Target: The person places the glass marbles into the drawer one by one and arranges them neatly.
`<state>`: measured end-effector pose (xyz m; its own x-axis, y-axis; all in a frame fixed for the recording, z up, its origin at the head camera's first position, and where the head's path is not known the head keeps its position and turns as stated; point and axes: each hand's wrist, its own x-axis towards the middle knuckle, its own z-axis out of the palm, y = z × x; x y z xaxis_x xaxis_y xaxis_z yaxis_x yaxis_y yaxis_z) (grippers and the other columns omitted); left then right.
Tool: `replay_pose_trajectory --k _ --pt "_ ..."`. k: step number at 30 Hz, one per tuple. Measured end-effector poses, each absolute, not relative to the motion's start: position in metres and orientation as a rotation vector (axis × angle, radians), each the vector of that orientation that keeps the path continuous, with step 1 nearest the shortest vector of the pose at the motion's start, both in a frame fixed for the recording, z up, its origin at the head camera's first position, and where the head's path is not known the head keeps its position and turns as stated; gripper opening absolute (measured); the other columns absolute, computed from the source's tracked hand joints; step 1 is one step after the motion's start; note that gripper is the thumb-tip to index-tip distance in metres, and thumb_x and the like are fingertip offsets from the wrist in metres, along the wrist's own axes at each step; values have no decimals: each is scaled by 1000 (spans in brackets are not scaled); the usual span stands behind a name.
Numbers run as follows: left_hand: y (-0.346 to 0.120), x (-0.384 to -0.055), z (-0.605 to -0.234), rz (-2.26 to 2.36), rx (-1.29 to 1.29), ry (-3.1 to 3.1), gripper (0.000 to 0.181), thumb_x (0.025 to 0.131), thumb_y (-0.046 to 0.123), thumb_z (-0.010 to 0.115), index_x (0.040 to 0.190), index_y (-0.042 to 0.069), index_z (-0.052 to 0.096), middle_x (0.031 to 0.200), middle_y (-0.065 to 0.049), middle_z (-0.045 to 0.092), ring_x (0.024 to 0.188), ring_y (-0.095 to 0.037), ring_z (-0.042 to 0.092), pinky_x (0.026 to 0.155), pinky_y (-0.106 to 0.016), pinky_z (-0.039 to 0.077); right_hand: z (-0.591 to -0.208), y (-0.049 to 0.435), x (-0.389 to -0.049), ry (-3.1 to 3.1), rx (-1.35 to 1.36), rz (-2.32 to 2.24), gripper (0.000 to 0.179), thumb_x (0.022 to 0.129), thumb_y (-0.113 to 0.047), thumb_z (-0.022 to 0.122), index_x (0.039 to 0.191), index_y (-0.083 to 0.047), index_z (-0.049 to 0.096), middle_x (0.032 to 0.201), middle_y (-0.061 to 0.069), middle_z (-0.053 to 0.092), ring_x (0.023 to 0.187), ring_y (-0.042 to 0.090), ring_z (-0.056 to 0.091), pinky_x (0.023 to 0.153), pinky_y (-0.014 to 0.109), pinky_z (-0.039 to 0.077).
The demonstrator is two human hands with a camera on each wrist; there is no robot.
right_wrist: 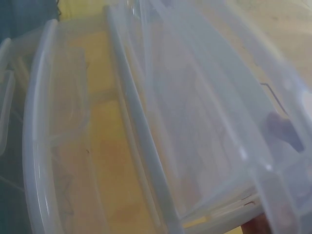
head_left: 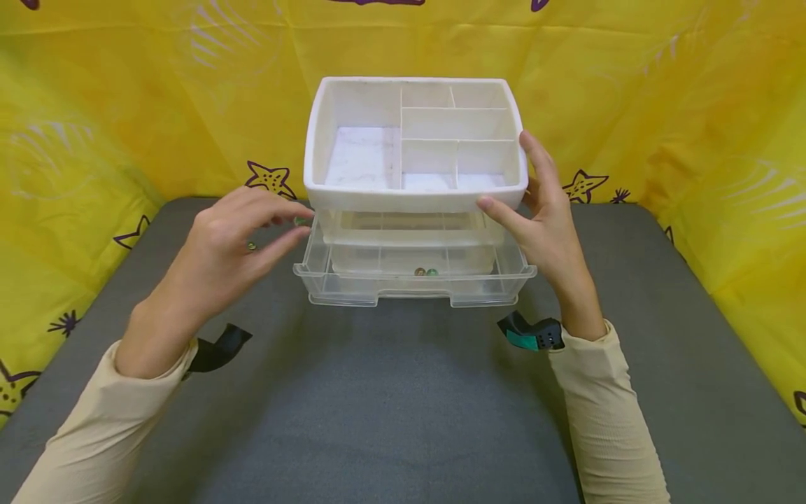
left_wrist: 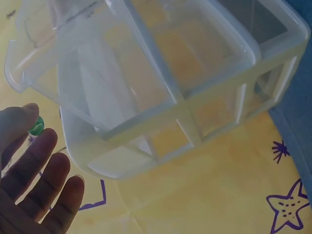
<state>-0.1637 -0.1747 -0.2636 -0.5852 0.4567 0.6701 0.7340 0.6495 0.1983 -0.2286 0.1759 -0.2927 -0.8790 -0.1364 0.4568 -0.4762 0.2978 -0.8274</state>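
My left hand [head_left: 227,241] pinches a green marble [head_left: 301,221] between thumb and fingertip, just left of the drawer organizer's side. In the left wrist view the green marble [left_wrist: 37,126] shows between thumb and index finger. The white drawer organizer [head_left: 415,201] has a divided open top and a clear drawer [head_left: 412,288] pulled out at the front. Inside that drawer lie a brownish marble [head_left: 420,271] and another green marble [head_left: 432,272]. My right hand [head_left: 544,217] holds the organizer's front right corner, thumb on the front rim and fingers along the right side.
A yellowish-green marble [head_left: 252,246] lies on the dark grey table [head_left: 403,392], close behind my left thumb. A yellow patterned cloth [head_left: 208,91] hangs behind and at both sides. Straps are on both wrists, the right one black and teal [head_left: 532,334].
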Motion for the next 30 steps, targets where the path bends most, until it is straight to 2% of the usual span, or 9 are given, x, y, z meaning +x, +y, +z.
replay_pose_trajectory --k 4,12,17,23,30 --pt "-168 -165 -261 -644 -961 -2250 24 77 -3 80 100 -1 74 92 -13 71 87 -21 60 87 -11 41 -292 175 -229 -2254 556 1602 83 89 -4 71 157 -20 28 161 -4 26 127 24 46 111 48 44" --pt "-155 -170 -259 -645 -1039 -2216 21 79 -1 80 99 1 73 95 -11 72 88 -21 61 86 -15 42 -293 175 -229 -2226 566 1615 83 87 -1 72 157 -18 29 160 -2 27 129 24 44 115 45 39" --pt "-148 -175 -261 -667 -1102 -2216 20 81 -2 78 100 3 73 97 -10 72 91 -19 63 87 -14 44 -294 175 -228 -2228 560 1609 83 88 -2 72 157 -18 30 160 -2 28 128 24 45 115 44 40" --pt "-138 -179 -263 -689 -1147 -2222 19 81 -3 77 99 3 74 95 -10 72 91 -19 65 85 -18 46 -293 176 -228 -2240 584 1565 82 88 -3 71 157 -19 29 161 -4 26 128 23 45 115 45 40" --pt "-128 -182 -266 -733 -1140 -2270 17 83 0 77 99 5 74 96 -6 73 87 -18 66 79 -25 50 -293 176 -229 -2254 616 1473 79 88 -3 72 156 -13 32 164 -3 21 136 22 42 114 42 41"
